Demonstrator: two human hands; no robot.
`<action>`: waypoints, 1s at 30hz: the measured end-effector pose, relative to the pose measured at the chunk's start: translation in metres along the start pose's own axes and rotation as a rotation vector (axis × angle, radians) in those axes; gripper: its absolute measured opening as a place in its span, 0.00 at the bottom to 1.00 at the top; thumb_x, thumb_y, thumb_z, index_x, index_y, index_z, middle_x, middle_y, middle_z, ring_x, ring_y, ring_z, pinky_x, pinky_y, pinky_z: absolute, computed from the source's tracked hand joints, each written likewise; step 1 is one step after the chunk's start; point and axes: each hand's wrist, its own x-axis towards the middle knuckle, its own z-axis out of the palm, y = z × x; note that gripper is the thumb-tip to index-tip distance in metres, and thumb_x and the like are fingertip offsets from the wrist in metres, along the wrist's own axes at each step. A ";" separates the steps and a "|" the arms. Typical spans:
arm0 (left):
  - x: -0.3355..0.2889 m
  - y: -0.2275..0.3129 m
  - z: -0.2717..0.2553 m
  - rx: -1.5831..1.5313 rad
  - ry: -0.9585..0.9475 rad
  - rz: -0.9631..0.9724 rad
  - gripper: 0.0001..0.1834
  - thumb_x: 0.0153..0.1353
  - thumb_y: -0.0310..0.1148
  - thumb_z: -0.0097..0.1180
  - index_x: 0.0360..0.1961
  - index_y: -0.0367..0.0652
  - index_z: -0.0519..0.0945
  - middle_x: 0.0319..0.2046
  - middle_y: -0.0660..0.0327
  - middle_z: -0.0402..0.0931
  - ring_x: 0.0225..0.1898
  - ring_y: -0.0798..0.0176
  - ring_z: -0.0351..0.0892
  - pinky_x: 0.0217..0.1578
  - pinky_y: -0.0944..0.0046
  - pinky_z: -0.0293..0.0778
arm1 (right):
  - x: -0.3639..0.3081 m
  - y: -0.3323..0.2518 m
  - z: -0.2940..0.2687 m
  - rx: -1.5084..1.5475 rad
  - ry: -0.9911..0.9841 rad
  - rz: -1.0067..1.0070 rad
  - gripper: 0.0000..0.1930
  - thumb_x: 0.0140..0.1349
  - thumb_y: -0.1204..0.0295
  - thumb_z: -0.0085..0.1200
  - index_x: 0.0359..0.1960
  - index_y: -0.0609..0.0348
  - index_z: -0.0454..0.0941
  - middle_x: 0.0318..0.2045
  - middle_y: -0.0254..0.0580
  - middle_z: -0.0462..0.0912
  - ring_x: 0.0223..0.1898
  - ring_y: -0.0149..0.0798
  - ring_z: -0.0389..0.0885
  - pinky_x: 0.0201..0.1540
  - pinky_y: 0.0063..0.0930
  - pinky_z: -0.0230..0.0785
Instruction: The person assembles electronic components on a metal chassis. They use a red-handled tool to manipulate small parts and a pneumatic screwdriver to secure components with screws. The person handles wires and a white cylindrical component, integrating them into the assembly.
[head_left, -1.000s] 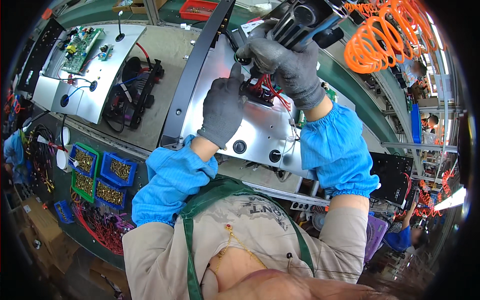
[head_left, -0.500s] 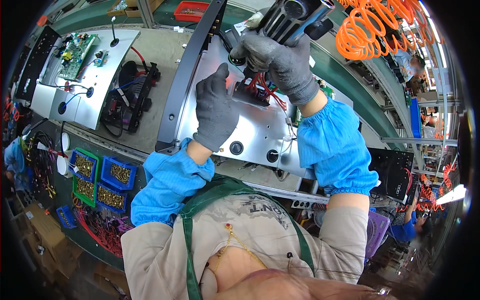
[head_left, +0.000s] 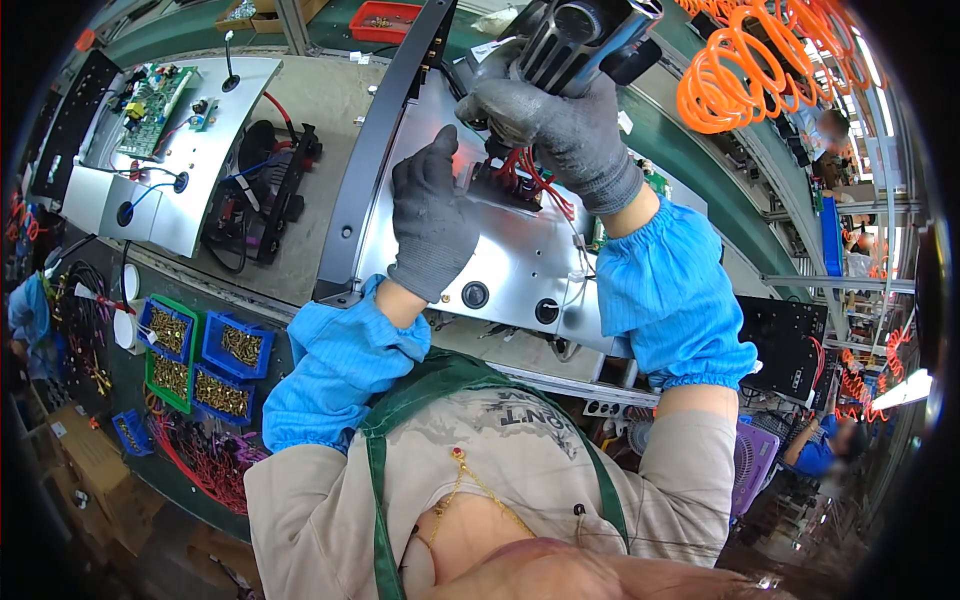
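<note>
One grey-gloved right hand (head_left: pixel 560 125) wraps a black-and-silver cylindrical power tool (head_left: pixel 560 50) above the shiny silver metal panel (head_left: pixel 510 260); the grey-gloved left hand (head_left: pixel 434 215), loosely extended, lies over it, contact unclear. Good practice holds the tool square, with thin red wires (head_left: pixel 550 188) clear.

Over on the left, a dark green workbench (head_left: pixel 190 283) is running down toward the lower edge, its outline bending, and cardboard boxes (head_left: pixel 90 455) are crowding the dim corner beside it. Across the top, a green-surfaced bench (head_left: pixel 180 48) is curving past a grey upright post (head_left: pixel 293 25). And now the right side: pale metal rails (head_left: pixel 850 290) are crossing the workshop, a blue panel (head_left: pixel 831 240) standing among them. Further out, a white light strip (head_left: pixel 902 392) is glaring, while another bright band (head_left: pixel 864 50) is shining higher up.
</note>
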 end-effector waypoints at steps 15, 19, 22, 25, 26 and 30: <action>0.001 -0.001 0.003 0.037 -0.006 0.006 0.33 0.49 0.20 0.46 0.61 0.41 0.63 0.46 0.53 0.72 0.47 0.50 0.68 0.52 0.53 0.64 | -0.004 -0.007 -0.003 -0.055 -0.020 0.016 0.11 0.53 0.71 0.61 0.33 0.67 0.78 0.27 0.46 0.83 0.23 0.31 0.78 0.27 0.24 0.71; 0.005 -0.001 0.000 -0.011 -0.020 -0.006 0.34 0.46 0.20 0.47 0.59 0.40 0.63 0.41 0.51 0.70 0.45 0.47 0.65 0.49 0.52 0.62 | -0.006 -0.038 -0.010 0.009 -0.030 -0.016 0.13 0.60 0.67 0.52 0.36 0.68 0.78 0.24 0.43 0.80 0.21 0.30 0.73 0.24 0.25 0.68; 0.001 -0.002 -0.001 -0.007 0.001 0.015 0.35 0.45 0.19 0.45 0.60 0.41 0.63 0.43 0.51 0.70 0.47 0.47 0.65 0.50 0.52 0.62 | -0.023 -0.087 -0.013 0.126 0.081 -0.264 0.12 0.55 0.69 0.56 0.38 0.64 0.77 0.24 0.38 0.77 0.24 0.30 0.74 0.27 0.25 0.69; 0.004 0.002 0.002 -0.001 -0.025 0.032 0.34 0.45 0.20 0.46 0.60 0.42 0.62 0.45 0.51 0.70 0.48 0.47 0.65 0.51 0.51 0.62 | -0.043 -0.069 -0.046 -0.166 0.177 -0.310 0.15 0.60 0.65 0.51 0.36 0.68 0.79 0.30 0.48 0.80 0.30 0.33 0.78 0.33 0.27 0.74; 0.004 0.002 0.002 -0.002 -0.039 0.023 0.34 0.46 0.20 0.47 0.60 0.42 0.62 0.45 0.51 0.70 0.48 0.46 0.65 0.52 0.51 0.62 | -0.047 -0.066 -0.045 -0.170 0.203 -0.212 0.15 0.60 0.65 0.52 0.35 0.69 0.79 0.28 0.46 0.80 0.26 0.30 0.76 0.30 0.24 0.71; 0.003 0.002 0.001 0.011 -0.056 0.033 0.32 0.49 0.22 0.49 0.60 0.42 0.62 0.46 0.49 0.69 0.49 0.46 0.64 0.52 0.51 0.62 | -0.053 -0.036 -0.043 -0.052 0.334 -0.041 0.15 0.58 0.67 0.53 0.32 0.72 0.80 0.19 0.36 0.75 0.18 0.24 0.66 0.22 0.19 0.59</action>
